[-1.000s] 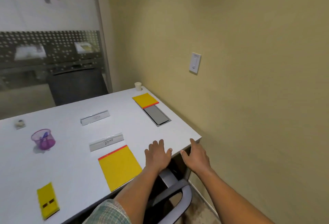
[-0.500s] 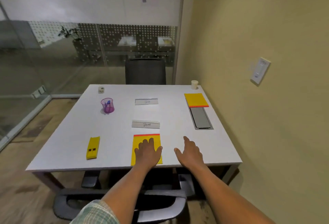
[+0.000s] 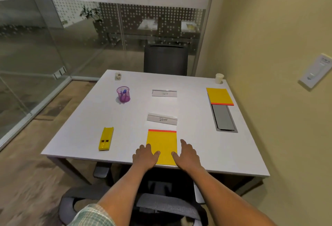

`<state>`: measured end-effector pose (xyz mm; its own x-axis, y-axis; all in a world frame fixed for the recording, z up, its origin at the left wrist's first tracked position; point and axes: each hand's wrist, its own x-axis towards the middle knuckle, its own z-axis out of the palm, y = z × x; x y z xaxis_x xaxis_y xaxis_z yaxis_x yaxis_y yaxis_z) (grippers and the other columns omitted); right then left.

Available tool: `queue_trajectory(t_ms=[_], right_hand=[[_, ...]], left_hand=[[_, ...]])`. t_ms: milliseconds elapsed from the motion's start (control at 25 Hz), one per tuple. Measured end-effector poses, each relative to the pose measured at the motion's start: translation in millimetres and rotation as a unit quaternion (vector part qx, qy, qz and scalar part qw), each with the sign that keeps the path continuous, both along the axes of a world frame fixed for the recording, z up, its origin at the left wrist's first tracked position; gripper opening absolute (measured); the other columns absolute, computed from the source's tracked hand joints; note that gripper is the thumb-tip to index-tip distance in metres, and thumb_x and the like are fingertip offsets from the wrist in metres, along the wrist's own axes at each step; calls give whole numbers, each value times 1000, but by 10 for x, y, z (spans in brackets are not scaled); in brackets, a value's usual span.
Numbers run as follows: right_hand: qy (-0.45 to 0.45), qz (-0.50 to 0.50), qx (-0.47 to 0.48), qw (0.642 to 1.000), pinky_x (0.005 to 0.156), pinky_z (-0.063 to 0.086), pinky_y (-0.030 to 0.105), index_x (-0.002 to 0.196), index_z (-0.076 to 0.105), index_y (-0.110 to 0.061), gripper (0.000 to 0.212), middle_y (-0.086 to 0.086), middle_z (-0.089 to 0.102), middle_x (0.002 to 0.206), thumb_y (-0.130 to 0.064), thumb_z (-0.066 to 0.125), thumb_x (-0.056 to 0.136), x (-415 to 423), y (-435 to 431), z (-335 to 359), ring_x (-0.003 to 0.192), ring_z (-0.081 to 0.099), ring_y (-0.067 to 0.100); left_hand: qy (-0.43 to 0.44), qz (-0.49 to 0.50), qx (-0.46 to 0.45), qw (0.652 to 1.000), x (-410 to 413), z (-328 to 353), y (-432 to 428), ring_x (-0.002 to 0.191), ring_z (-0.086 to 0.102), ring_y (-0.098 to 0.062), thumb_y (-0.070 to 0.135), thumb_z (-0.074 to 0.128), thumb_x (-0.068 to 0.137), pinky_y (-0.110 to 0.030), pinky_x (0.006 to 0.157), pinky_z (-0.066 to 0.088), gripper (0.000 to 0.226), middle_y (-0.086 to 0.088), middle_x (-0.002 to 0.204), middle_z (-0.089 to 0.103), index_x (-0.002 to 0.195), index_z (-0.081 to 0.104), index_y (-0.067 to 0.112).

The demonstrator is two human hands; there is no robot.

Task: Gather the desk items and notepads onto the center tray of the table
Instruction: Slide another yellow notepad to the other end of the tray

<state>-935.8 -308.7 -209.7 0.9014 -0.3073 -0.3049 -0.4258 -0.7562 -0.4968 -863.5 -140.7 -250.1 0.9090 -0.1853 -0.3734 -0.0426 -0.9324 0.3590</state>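
A yellow notepad (image 3: 162,145) with a red top strip lies at the near edge of the white table (image 3: 197,145). My left hand (image 3: 145,156) rests flat on its left side and my right hand (image 3: 186,154) on its right side, fingers straight. A second yellow notepad (image 3: 219,96) lies at the far right. A yellow stapler (image 3: 106,138) sits near the left edge. A purple pen cup (image 3: 123,94) stands at the far left. Two clear name plates (image 3: 162,119) (image 3: 164,93) stand in the table's middle. No tray shows.
A grey cable flap (image 3: 224,118) is set into the table at the right. A paper cup (image 3: 219,78) and a small jar (image 3: 118,76) stand at the far corners. A dark chair (image 3: 165,59) faces me; another chair (image 3: 161,206) is below my arms. Glass wall left, yellow wall right.
My view has swung left from the table's right corner until it is square to the table. Both hands have moved from that corner onto the near yellow notepad.
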Motion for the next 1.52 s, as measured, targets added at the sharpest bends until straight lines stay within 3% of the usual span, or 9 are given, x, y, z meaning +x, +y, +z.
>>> queue_trajectory(t_ms=[240,720,1120,1320,1520], right_hand=[[59,19,20,998,107,41,45,157,16,-19,78,15,37,152,-49,53,95,132,85,-465,135,45,35],[114,44,69,990,107,42,45,156,17,-17,82,15,39,152,-48,57,92,518,-195,-1129,136,45,35],[136,22,112,984,108,41,44,156,19,-15,87,16,36,153,-47,64,89,721,-263,-1360,138,41,36],[131,6,118,984,104,43,44,152,26,-15,78,15,41,146,-45,63,90,665,-367,-1380,132,46,36],[116,-26,161,980,101,43,40,150,30,-13,72,15,44,147,-40,61,92,610,-487,-1386,131,48,34]], left_hand=[[83,27,-29,996,138,-456,52,141,39,-38,57,44,99,-48,112,37,72,-18,156,33,154,30,12],[144,115,-66,981,385,-1097,-191,140,41,-39,55,51,98,-47,111,40,77,-20,157,33,156,27,9],[93,235,-101,962,375,-1183,-324,131,49,-40,45,56,98,-48,103,44,66,-20,146,45,148,40,6],[129,348,-126,920,202,-1223,-302,120,55,-37,22,55,99,-38,82,47,52,-21,143,49,146,42,4],[127,410,-184,884,167,-1226,-337,82,51,-16,6,43,98,-26,56,36,47,-15,126,55,145,44,10]])
